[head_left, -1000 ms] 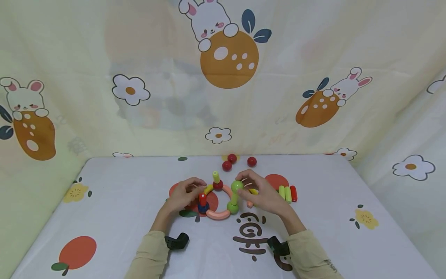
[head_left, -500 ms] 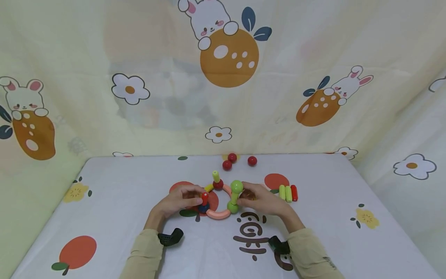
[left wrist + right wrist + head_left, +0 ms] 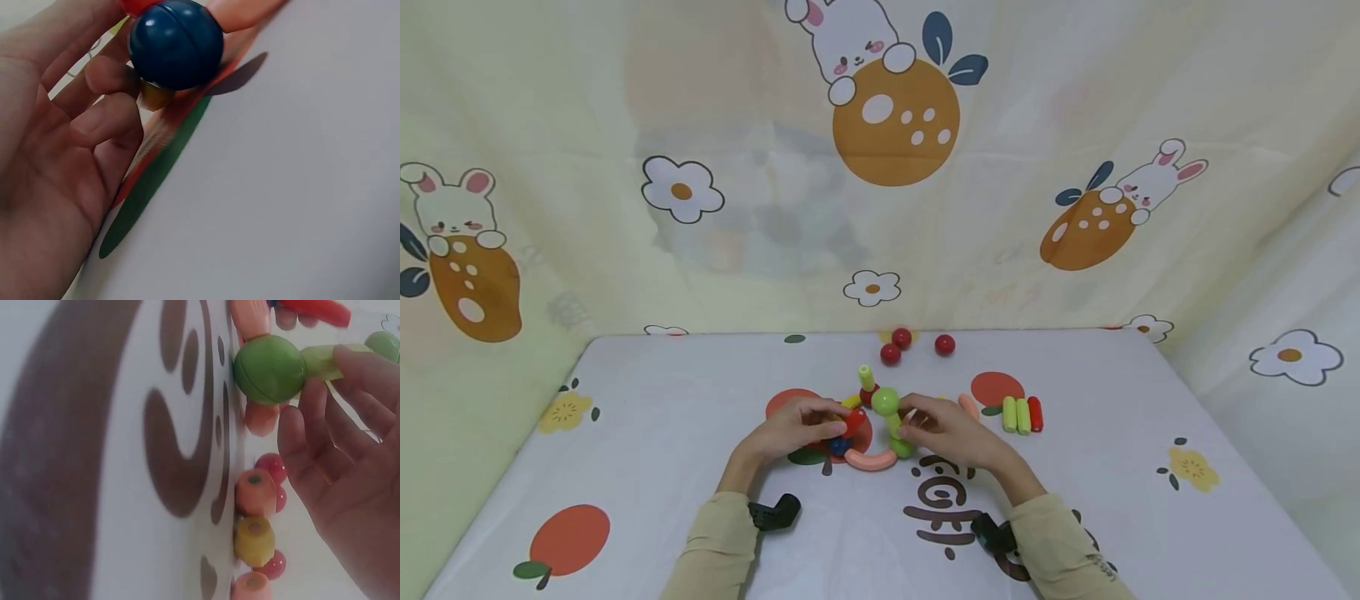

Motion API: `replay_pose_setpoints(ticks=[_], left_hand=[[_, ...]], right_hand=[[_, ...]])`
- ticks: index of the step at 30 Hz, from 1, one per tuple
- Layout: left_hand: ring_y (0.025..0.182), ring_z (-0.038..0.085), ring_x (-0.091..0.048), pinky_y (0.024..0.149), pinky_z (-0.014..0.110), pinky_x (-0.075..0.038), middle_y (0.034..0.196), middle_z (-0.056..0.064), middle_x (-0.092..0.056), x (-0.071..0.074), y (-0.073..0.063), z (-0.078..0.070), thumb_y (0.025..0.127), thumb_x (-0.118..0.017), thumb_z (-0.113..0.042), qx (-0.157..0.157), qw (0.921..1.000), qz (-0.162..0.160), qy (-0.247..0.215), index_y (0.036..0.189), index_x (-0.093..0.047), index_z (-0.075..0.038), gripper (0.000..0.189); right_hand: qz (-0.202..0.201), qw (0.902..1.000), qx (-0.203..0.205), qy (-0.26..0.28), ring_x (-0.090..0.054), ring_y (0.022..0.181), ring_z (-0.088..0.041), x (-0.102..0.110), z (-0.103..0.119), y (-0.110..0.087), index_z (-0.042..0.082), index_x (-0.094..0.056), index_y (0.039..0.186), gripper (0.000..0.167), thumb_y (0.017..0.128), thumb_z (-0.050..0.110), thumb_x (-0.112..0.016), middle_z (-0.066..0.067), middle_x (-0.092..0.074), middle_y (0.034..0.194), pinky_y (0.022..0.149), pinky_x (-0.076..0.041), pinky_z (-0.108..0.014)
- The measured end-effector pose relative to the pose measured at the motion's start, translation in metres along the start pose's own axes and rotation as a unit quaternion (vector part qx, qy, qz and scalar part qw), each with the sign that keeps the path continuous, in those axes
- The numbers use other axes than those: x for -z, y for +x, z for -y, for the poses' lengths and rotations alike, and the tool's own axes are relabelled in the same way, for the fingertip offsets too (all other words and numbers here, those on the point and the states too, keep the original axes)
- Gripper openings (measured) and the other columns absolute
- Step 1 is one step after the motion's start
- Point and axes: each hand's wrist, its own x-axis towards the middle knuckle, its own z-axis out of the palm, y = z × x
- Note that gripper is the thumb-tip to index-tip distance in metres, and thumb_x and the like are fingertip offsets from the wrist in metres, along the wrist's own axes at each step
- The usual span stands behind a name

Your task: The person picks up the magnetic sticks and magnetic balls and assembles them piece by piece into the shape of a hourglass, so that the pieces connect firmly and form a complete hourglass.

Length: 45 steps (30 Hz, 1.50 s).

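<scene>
A ring of balls and curved rods lies mid-table in the head view. My left hand (image 3: 797, 428) pinches a red rod (image 3: 853, 422), which tilts rightward above a blue ball (image 3: 176, 45). With thumb and fingers, my right hand (image 3: 951, 429) holds a light green rod (image 3: 322, 361) standing on a green ball (image 3: 270, 370). A second green ball (image 3: 885, 401) caps that rod, which leans left. Between the blue and lower green balls runs a pink curved rod (image 3: 870, 461). At the ring's back, a yellow-green rod (image 3: 866, 377) rises from a dark red ball; my hands partly hide the ring.
Several red balls, one at the right (image 3: 944, 344), lie near the table's back edge. Two green rods (image 3: 1017, 415) and a red rod (image 3: 1035, 413) sit right of my right hand. Pink pieces and a yellow piece (image 3: 254, 542) lie beside that hand.
My left hand has taken hold of the red rod, which went from upright to tilted right. My right hand moved from the top green ball down to its rod, now tipped left.
</scene>
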Motion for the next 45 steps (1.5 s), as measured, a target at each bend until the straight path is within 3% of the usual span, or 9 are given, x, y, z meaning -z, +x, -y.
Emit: replay_pose_setpoints(ticks=[18,20,22,25,28,30,35,40,45], left_hand=[[0.095,0.019,-0.055,0.08,0.031,-0.048,0.101,0.005,-0.065,-0.002,0.005,-0.003,0.088,-0.065,-0.033,-0.009,1.0,0.002,0.001,0.111,-0.068,-0.02,0.026],[0.087,0.018,-0.055,0.071,0.026,-0.047,0.098,0.004,-0.064,-0.003,0.006,-0.003,0.09,-0.062,-0.035,0.003,0.9998,-0.007,-0.016,0.111,-0.068,-0.02,0.027],[0.079,0.016,-0.052,0.062,0.022,-0.044,0.094,0.003,-0.061,-0.004,0.009,-0.004,0.09,-0.061,-0.038,0.026,0.9976,-0.036,-0.054,0.111,-0.067,-0.019,0.029],[0.066,0.015,-0.046,0.052,0.019,-0.036,0.093,0.008,-0.058,-0.008,0.016,-0.007,0.092,-0.057,-0.041,0.045,0.9846,-0.123,-0.116,0.113,-0.065,-0.014,0.035],[0.07,0.016,-0.047,0.059,0.018,-0.042,0.104,0.011,-0.06,-0.015,0.024,-0.015,0.095,-0.054,-0.037,0.033,0.9709,-0.196,-0.134,0.121,-0.061,-0.015,0.034],[0.076,0.017,-0.052,0.066,0.021,-0.047,0.115,0.008,-0.06,-0.019,0.028,-0.021,0.096,-0.053,-0.031,0.021,0.9694,-0.212,-0.121,0.125,-0.058,-0.021,0.031],[0.097,0.02,-0.06,0.079,0.031,-0.051,0.121,-0.006,-0.062,-0.022,0.034,-0.027,0.094,-0.058,-0.026,0.013,0.9809,-0.187,-0.052,0.126,-0.058,-0.034,0.033],[0.097,0.017,-0.06,0.083,0.032,-0.052,0.117,-0.006,-0.063,-0.023,0.036,-0.021,0.09,-0.064,-0.026,0.025,0.9851,-0.17,-0.012,0.118,-0.064,-0.036,0.029],[0.091,0.017,-0.061,0.078,0.031,-0.052,0.109,-0.002,-0.066,-0.023,0.039,-0.019,0.088,-0.066,-0.024,0.008,0.9882,-0.153,-0.008,0.112,-0.065,-0.035,0.027]], right_hand=[[0.003,0.9992,0.003,-0.039,-0.054,0.092,-0.014,-0.006,-0.003,0.005,0.019,-0.055,0.127,0.036,0.093,0.028,-0.059,0.008,-0.059,0.106,0.081,-0.049,-0.024],[0.003,0.9993,0.003,-0.038,-0.054,0.092,-0.014,-0.006,-0.003,0.005,0.019,-0.055,0.127,0.035,0.093,0.028,-0.059,0.008,-0.059,0.106,0.081,-0.049,-0.024],[0.002,0.9992,0.004,-0.039,-0.054,0.092,-0.014,-0.005,-0.003,0.003,0.018,-0.055,0.127,0.035,0.093,0.028,-0.059,0.008,-0.059,0.106,0.08,-0.049,-0.024],[0.002,0.9992,0.001,-0.041,-0.054,0.091,-0.013,-0.005,-0.003,0.002,0.018,-0.055,0.127,0.035,0.093,0.027,-0.059,0.007,-0.059,0.104,0.079,-0.049,-0.023],[0.005,0.9993,0.001,-0.037,-0.054,0.091,-0.014,-0.004,-0.004,0.001,0.019,-0.055,0.126,0.034,0.093,0.027,-0.059,0.007,-0.059,0.102,0.078,-0.049,-0.024],[0.009,0.9994,0.001,-0.033,-0.054,0.092,-0.014,-0.004,-0.004,0.002,0.02,-0.055,0.126,0.033,0.093,0.027,-0.059,0.008,-0.058,0.103,0.079,-0.049,-0.024],[0.016,0.9994,0.004,-0.031,-0.053,0.094,-0.013,-0.008,-0.003,0.003,0.021,-0.054,0.127,0.035,0.093,0.028,-0.058,0.009,-0.058,0.105,0.079,-0.049,-0.024],[0.015,0.9995,0.001,-0.028,-0.053,0.092,-0.013,-0.009,-0.001,0.001,0.022,-0.054,0.127,0.035,0.093,0.029,-0.059,0.009,-0.058,0.104,0.077,-0.05,-0.023],[0.012,0.9996,0.008,-0.025,-0.053,0.091,-0.014,-0.008,-0.003,0.0,0.021,-0.054,0.125,0.032,0.094,0.028,-0.057,0.007,-0.058,0.103,0.076,-0.049,-0.023]])
